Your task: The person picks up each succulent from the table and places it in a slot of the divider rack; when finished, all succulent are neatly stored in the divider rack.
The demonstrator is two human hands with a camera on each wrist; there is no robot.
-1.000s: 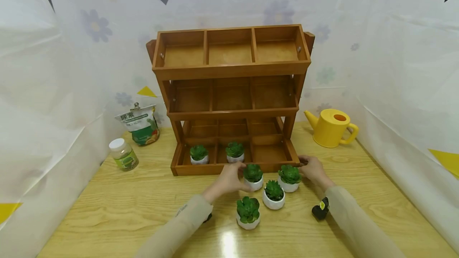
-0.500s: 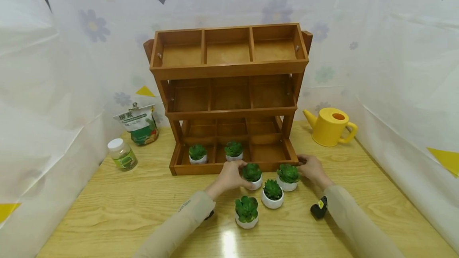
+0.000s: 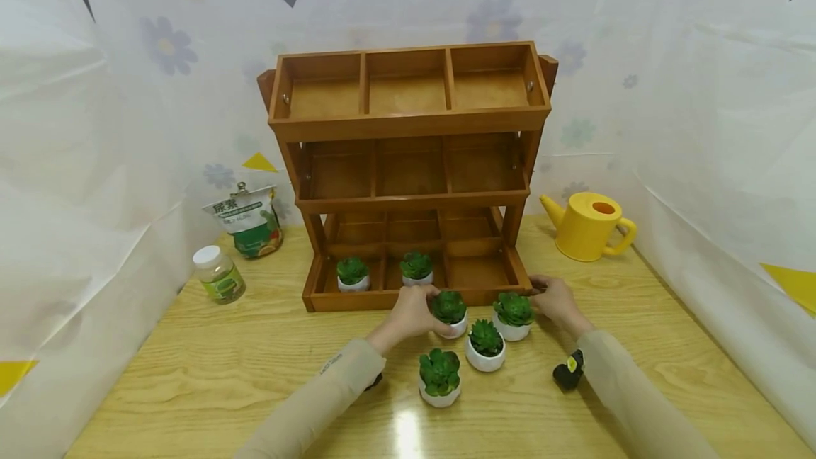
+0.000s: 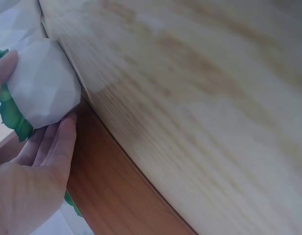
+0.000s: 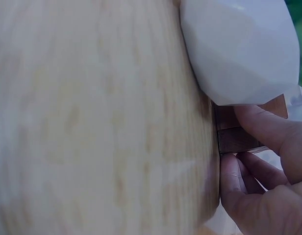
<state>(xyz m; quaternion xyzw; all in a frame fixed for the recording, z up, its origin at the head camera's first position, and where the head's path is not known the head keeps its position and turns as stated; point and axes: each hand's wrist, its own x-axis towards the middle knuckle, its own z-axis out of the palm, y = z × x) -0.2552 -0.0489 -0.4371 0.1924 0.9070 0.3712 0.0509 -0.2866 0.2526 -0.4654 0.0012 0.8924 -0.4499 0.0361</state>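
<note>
In the head view my left hand (image 3: 408, 316) holds a small succulent in a white pot (image 3: 449, 309) before the wooden shelf (image 3: 408, 299). The left wrist view has the thumb and fingers on either side of that faceted pot (image 4: 49, 84). At the shelf's front right corner, my right hand (image 3: 556, 302) grips the wood; the right wrist view puts the dark wooden corner (image 5: 237, 139) between thumb and fingers. Close by stands another potted succulent (image 3: 513, 316). Two more, a spiky one (image 3: 486, 346) and a broad-leaved one (image 3: 440, 377), are nearer me.
Two potted succulents, one at left (image 3: 353, 275) and one in the middle (image 3: 417, 269), sit in the shelf's bottom tier. A yellow watering can (image 3: 586, 227) stands to the right. A lidded jar (image 3: 219, 276) and a clipped bag (image 3: 251, 222) are at left.
Both hands keep their places, and the pots have not visibly moved. Only the head view shifts slightly.
</note>
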